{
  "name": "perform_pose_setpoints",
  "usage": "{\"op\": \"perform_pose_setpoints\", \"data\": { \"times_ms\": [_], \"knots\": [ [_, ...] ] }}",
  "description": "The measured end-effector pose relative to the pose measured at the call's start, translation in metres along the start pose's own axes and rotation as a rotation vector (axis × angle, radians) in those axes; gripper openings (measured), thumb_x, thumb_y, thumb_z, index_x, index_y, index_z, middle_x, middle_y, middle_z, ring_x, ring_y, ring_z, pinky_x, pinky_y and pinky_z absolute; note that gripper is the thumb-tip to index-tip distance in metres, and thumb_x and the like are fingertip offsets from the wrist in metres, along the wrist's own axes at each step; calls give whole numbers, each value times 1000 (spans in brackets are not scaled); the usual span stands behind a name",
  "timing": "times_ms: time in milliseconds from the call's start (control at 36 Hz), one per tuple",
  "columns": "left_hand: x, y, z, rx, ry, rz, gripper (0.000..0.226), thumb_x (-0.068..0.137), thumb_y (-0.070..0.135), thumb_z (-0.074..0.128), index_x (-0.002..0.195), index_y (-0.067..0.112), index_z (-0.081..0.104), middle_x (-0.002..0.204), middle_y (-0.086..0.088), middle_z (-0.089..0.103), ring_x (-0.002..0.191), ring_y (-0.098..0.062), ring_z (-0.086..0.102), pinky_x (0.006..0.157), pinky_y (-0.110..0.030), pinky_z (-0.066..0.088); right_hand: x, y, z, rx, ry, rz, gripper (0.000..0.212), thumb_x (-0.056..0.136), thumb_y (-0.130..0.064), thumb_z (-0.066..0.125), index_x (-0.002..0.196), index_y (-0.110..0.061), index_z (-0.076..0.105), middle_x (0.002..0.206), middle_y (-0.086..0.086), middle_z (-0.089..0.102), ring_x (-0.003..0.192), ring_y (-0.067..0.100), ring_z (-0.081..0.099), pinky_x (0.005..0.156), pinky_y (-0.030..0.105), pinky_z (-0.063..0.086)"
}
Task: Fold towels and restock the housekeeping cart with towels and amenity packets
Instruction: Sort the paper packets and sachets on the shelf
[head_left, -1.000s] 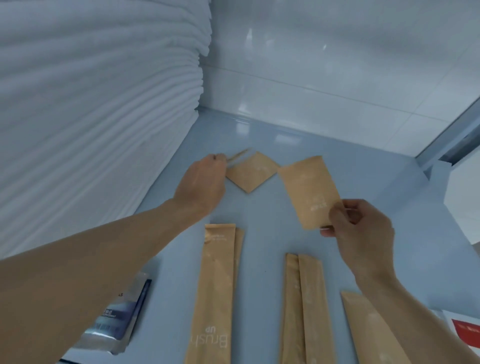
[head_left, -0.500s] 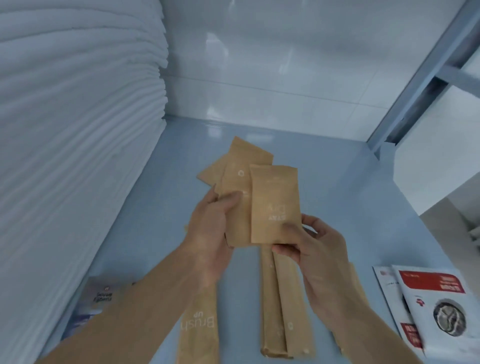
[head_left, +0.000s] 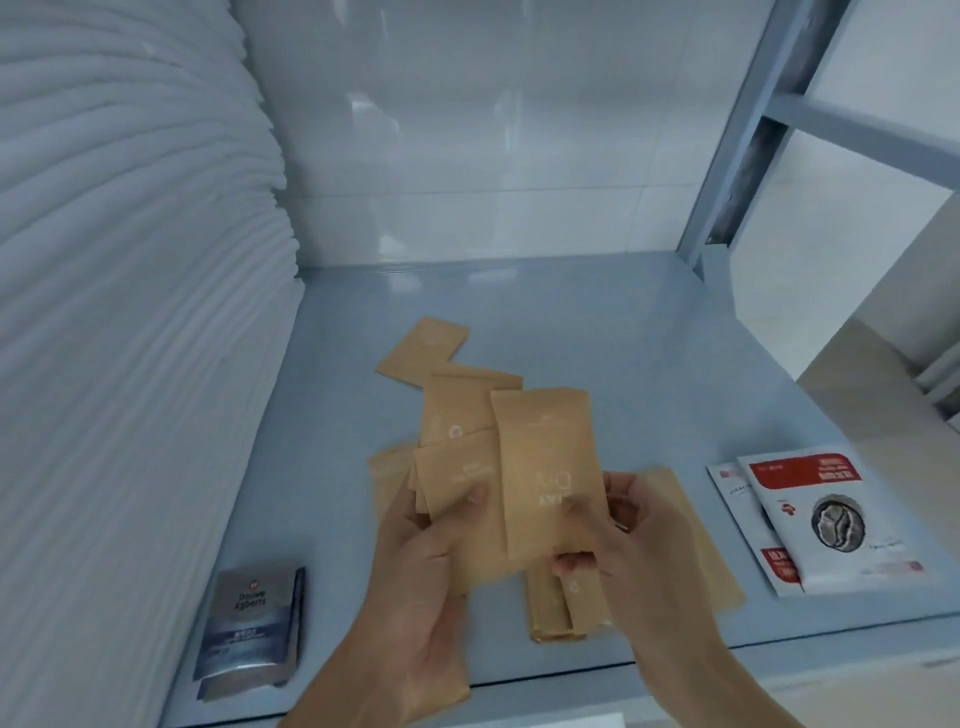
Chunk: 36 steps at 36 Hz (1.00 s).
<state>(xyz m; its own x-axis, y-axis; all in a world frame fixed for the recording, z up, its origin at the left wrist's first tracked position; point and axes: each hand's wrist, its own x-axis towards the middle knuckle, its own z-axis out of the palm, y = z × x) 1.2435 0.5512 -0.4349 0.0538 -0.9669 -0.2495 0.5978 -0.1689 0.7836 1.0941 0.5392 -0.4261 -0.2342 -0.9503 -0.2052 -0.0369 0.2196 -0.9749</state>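
— Both hands hold small kraft packets: the left hand (head_left: 415, 551) pinches a fanned few (head_left: 457, 467) under its thumb, the right hand (head_left: 623, 540) grips one upright packet (head_left: 545, 467), all just above the blue shelf (head_left: 649, 364).

— How far along?

— Towels (head_left: 130, 312) look done (a tall white stack at the shelf's left side). Packets are only partly sorted, I'd judge: one small packet (head_left: 421, 351) lies loose toward the shelf's back, long ones (head_left: 550, 608) lie beneath the hands.

— Anything unclear?

— The printing is too faint to read, and the hands hide how many long packets there are.
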Motion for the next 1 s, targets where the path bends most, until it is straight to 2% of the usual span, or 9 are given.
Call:
{"op": "perform_pose_setpoints", "data": {
  "times_ms": [139, 222, 278, 444, 556, 722, 833, 917, 1000],
  "knots": [
    [-2, -2, -5, -41, 50, -22, 42, 85, 8, 67, 126, 10, 64, 120, -21, 70, 112, -37, 68, 95, -48, 56, 6, -6, -35, 169, 293, -126, 10, 91, -10, 62, 90, -17, 68, 75, -3, 72, 60, 12, 69, 69, 39, 58],
    [0, -2, -8, -89, 51, 2, 42, 84, 7, 65, 126, 7, 63, 117, -21, 71, 104, -35, 72, 78, -38, 61, 15, -13, -69, 333, 465, -116, 20, 93, -7, 58, 78, -16, 67, 72, -7, 69, 55, 14, 69, 75, 40, 58],
    [2, -4, -9, -80, 46, 5, 44, 84, 8, 65, 128, 7, 62, 117, -19, 72, 105, -34, 72, 76, -38, 61, 20, -13, -86, 342, 513, -99, 28, 94, -10, 55, 72, -22, 69, 70, -10, 69, 52, 17, 67, 66, 32, 60],
    [5, -18, 0, -17, 65, -2, 45, 85, 12, 67, 129, 11, 63, 124, -14, 70, 116, -32, 67, 101, -48, 52, 21, 13, -110, 20, 458, -65, 25, 95, -18, 56, 73, -13, 66, 56, -3, 57, 47, 13, 49, 46, 20, 41],
    [3, -27, 12, 11, 49, 23, 44, 82, 9, 65, 126, 8, 63, 112, -13, 75, 101, -27, 73, 74, -32, 61, 19, 36, -109, -239, 275, -59, 26, 96, -23, 58, 73, -18, 69, 48, -11, 54, 50, 9, 44, 46, 16, 35],
    [2, -34, 22, 44, 38, -18, 44, 83, 13, 65, 126, 6, 62, 112, -18, 74, 101, -29, 73, 70, -32, 61, 18, 49, -101, -487, 194, -27, 18, 95, -25, 61, 111, -18, 68, 86, -15, 66, 77, -3, 59, 59, 6, 42],
    [3, -35, 22, 51, 51, -33, 44, 85, 12, 65, 128, 6, 60, 116, -19, 72, 104, -32, 72, 75, -36, 62, 15, 48, -98, -693, 204, -43, 33, 97, -33, 58, 127, -21, 57, 109, -5, 63, 97, 12, 60, 86, 29, 50],
    [4, -35, 22, 42, 63, -34, 43, 85, 12, 64, 127, 7, 62, 117, -18, 72, 105, -33, 72, 77, -38, 62, 11, 47, -99, -815, 246, -90, 36, 98, -36, 55, 132, -25, 52, 122, -7, 56, 93, 11, 55, 80, 26, 41],
    [5, -34, 23, 31, 64, -28, 40, 87, 10, 63, 127, 10, 63, 116, -14, 73, 104, -31, 72, 76, -35, 62, 8, 48, -101, -833, 284, -194, 26, 99, -27, 54, 125, -24, 57, 126, -8, 54, 86, 12, 56, 76, 29, 46]
  ]
}}
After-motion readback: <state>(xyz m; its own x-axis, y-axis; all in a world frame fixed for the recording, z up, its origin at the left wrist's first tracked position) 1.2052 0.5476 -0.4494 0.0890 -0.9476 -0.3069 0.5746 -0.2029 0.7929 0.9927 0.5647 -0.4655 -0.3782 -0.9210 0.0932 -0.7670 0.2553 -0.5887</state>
